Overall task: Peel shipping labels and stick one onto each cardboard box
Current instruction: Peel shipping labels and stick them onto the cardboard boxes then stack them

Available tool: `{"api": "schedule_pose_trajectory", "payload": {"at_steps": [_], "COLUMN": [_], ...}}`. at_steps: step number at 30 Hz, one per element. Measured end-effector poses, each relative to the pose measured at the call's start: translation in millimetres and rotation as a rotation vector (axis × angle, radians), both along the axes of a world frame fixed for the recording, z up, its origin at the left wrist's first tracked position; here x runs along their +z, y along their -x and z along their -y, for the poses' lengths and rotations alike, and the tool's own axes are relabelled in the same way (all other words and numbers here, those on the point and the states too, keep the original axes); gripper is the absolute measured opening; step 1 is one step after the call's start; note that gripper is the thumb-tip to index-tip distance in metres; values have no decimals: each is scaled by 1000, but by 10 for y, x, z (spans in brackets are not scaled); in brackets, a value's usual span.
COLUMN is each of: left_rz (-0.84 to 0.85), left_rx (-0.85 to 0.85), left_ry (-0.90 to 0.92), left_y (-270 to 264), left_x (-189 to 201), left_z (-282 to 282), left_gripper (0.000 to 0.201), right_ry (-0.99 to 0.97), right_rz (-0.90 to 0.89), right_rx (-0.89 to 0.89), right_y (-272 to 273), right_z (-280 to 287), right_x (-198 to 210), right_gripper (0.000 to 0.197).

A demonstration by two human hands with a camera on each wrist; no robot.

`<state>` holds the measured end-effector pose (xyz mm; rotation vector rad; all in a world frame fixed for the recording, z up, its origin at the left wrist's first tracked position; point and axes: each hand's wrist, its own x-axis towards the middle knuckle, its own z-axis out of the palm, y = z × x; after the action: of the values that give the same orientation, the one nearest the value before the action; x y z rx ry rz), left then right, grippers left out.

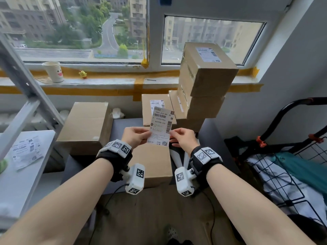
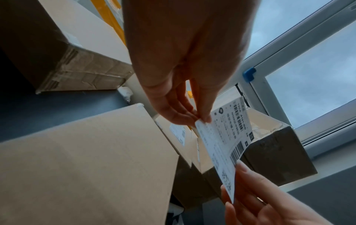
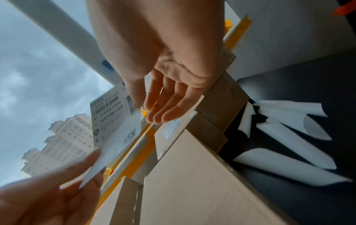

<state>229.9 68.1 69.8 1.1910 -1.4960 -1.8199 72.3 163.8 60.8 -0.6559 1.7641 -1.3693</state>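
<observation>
A printed shipping label (image 1: 161, 127) is held upright in the air between both hands, above a plain cardboard box (image 1: 154, 165). My left hand (image 1: 142, 136) pinches its lower left edge, seen close in the left wrist view (image 2: 200, 120). My right hand (image 1: 174, 134) pinches its right edge between thumb and forefinger (image 3: 141, 106). The label (image 3: 113, 121) curls slightly. A second plain box (image 1: 86, 124) sits at the left. Behind stand a labelled box (image 1: 155, 106) and a stack of labelled boxes (image 1: 207, 68).
Several curled white backing sheets (image 3: 289, 137) lie on the dark table right of the plain box. More labels (image 1: 26, 152) rest on a white shelf at the left, beside a metal frame (image 1: 26, 85). A wire cart (image 1: 283, 165) stands at the right. A paper cup (image 1: 54, 71) sits on the sill.
</observation>
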Motion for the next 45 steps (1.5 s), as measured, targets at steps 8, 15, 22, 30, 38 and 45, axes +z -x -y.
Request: {"api": "schedule_pose_trajectory", "payload": {"at_steps": [8,15,22,30,38,45], "left_rz": [113,302,474,626,692,746], "left_rx": [64,117,177,148,131,126], "left_ry": [-52,-47,3,79,112,112], "left_y": [-198,-269,-289,-227,-168,-125], "left_x": [-287,-537,-643,-624,-684,-672], "left_z": [-19,-60,-88,-126,-105,-101], "left_gripper": [26,20,16,21,20,19], "right_ry": [-112,-296,-376,-501,-548,-582], "right_rz": [38,-85,-279,-456,-519,-539], "right_rx": [4,96,143,175,194,216], "right_y": [-182,-239,-338,-345,-305,-296], "right_z": [114,198,298,267,308,350], "right_x": [-221,-424,-516,-520,-567,-593], "right_gripper": [21,13,21,24,15,15]}}
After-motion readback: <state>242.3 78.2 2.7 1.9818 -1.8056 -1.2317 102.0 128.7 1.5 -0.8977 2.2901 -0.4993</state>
